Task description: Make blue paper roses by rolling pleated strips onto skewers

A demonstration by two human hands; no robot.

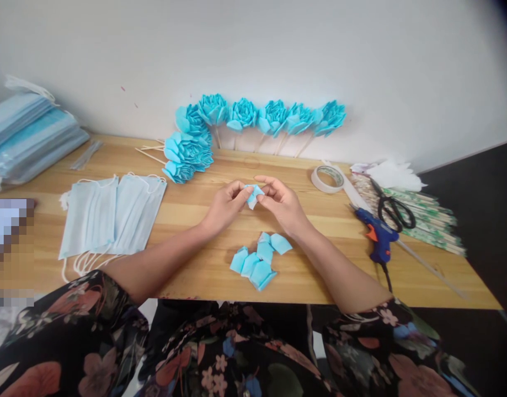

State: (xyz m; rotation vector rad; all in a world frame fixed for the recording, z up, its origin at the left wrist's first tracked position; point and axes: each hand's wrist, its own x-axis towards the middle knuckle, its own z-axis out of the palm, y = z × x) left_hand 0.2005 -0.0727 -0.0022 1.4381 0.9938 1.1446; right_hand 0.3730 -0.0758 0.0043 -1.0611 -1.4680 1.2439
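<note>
Over the middle of the wooden table, my left hand [227,205] and my right hand [283,204] pinch a small light-blue petal piece [254,196] between thumbs and fingers. Both hands are closed on it, one from each side. Just below them on the wood lies a loose group of blue petal pieces [261,262], several of them overlapping. Behind the hands, finished-looking blue flowers [243,114] on thin sticks lean against the wall. More blue flowers [187,157] lie to the left of these, their sticks pointing left.
Face masks [112,215] lie at left, with a stack of packed masks [25,138] behind. At right are a tape roll [328,180], black scissors [396,212], a blue glue gun [379,237] with a cord, a glue stick [435,270] and paper-wrapped sticks [427,218].
</note>
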